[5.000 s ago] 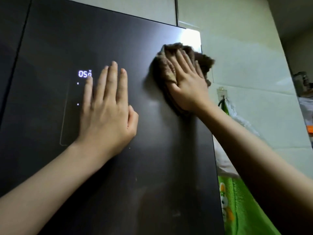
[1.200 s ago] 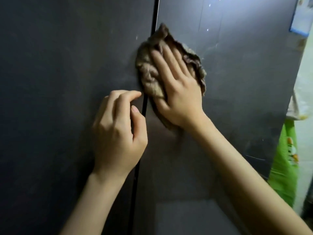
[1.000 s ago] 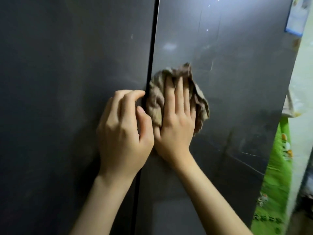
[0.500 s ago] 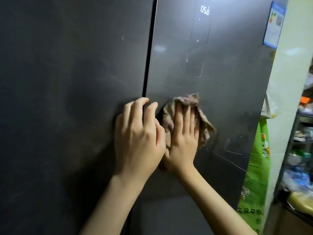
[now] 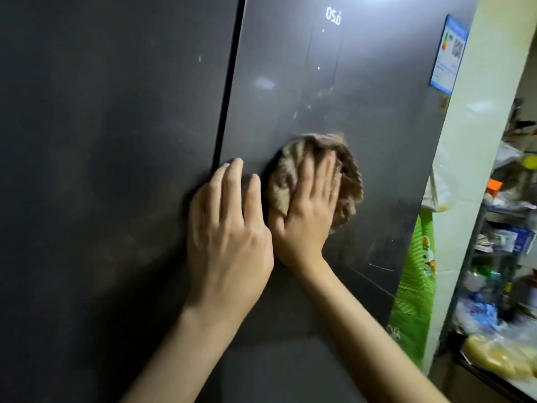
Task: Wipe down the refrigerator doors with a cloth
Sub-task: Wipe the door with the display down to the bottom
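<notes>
Where the left door (image 5: 101, 170) and right door (image 5: 377, 112) of the refrigerator meet at a gap (image 5: 229, 82):

- Cloth (image 5: 347, 175), brown and crumpled, lies on the right door just right of the gap, pressed under the flat, straight fingers of the right hand (image 5: 308, 219).
- Left hand (image 5: 229, 237), fingers extended and holding nothing, rests across the gap.
- Lit display (image 5: 333, 16) sits higher up, right of the gap.

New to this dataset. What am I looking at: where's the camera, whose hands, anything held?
No robot here: one camera worn on a person's head looks forward and down at their two bare hands. The right hand presses a brown cloth flat against the right fridge door, fingers straight, so it pushes rather than grips. The left hand rests beside it, by the gap between the doors, holding nothing. Above is a lit display; a blue label sits at the door's edge.
</notes>
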The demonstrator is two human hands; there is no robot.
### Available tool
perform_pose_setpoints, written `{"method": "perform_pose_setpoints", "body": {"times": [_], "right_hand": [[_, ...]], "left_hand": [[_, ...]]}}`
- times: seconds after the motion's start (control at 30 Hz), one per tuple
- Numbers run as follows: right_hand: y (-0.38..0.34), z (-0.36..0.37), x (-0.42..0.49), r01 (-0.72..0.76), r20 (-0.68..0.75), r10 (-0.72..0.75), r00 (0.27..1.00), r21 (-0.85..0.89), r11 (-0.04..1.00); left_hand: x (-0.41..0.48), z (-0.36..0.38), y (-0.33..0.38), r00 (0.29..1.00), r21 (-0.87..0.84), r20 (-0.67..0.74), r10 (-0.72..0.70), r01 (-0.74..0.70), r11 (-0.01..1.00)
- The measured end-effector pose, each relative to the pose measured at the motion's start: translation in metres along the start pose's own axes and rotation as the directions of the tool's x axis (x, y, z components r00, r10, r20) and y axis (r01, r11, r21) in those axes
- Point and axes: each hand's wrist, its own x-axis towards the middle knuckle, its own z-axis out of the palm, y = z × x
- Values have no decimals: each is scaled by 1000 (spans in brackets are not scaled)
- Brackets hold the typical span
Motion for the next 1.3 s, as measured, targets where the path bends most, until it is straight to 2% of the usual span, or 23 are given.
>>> {"method": "perform_pose_setpoints", "body": {"times": [0.07,0.1,0.13,0.2,0.27,0.3,0.33,0.37,0.43,0.5,0.57,0.63,0.7,0.77,0.83,0.87,0.93,1.0,1.07,1.13,1.2,1.27,1.3], "right_hand": [[35,-11,4,194,66,-196,978,32,980],[56,-15,8,188,47,-189,981,21,982],[77,-19,11,117,1,-117,993,-6,993],[102,-24,18,-165,-76,165,983,2,986],[95,-20,20,-432,-103,436,894,54,900],[84,-15,19,-507,-96,512,854,71,859],[70,-10,18,-507,-81,511,856,63,859],[58,-6,14,-417,-80,418,905,34,908],[51,-3,2,-67,-45,66,997,-7,998],[75,-13,1,191,42,-193,980,47,980],[115,-24,8,269,70,-275,959,83,960],[154,-32,14,163,11,-163,987,24,986],[174,-35,18,-98,-56,98,994,4,995],[163,-33,24,-403,-106,407,907,55,913],[132,-25,31,-546,-86,551,830,70,835],[118,-23,33,-483,-79,486,870,62,874],[94,-19,27,-110,-29,112,993,63,992],[107,-25,24,247,56,-252,966,91,965],[143,-32,31,349,66,-358,931,113,930],[183,-35,36,209,-16,-209,978,61,976],[204,-40,40,-73,-55,75,996,42,996],[193,-37,48,-364,-81,365,927,31,931],[178,-34,55,-443,-83,444,892,29,896]], "left_hand": [[1,7,7,1000,4,-15,3,-3,1000],[1,10,9,1000,14,-24,5,-5,1000],[1,13,12,1000,24,-29,4,-3,1000],[4,18,17,999,44,-46,4,-2,999],[10,22,27,997,52,-81,3,2,999],[12,25,33,995,36,-102,-11,15,999],[14,28,41,991,7,-125,-38,39,999],[15,31,49,986,-29,-147,-72,69,997],[14,38,65,974,-98,-183,-131,114,989],[14,46,75,965,-132,-222,-142,114,985],[16,53,79,966,-112,-238,-105,81,990],[19,57,80,968,-68,-238,-77,62,996],[20,58,78,970,-28,-234,-67,62,998],[20,60,79,970,10,-233,-67,72,997],[19,64,84,971,23,-228,-71,78,997],[20,67,90,971,19,-230,-66,72,997],[18,68,94,972,-9,-227,-67,66,998],[16,72,100,973,-16,-227,-47,45,999],[17,75,105,972,-10,-232,-29,28,1000],[20,77,107,972,-4,-233,-11,10,1000],[23,78,107,973,2,-229,15,-15,1000],[27,81,110,972,2,-232,37,-38,999],[29,83,113,971,-1,-235,42,-43,999]]}}
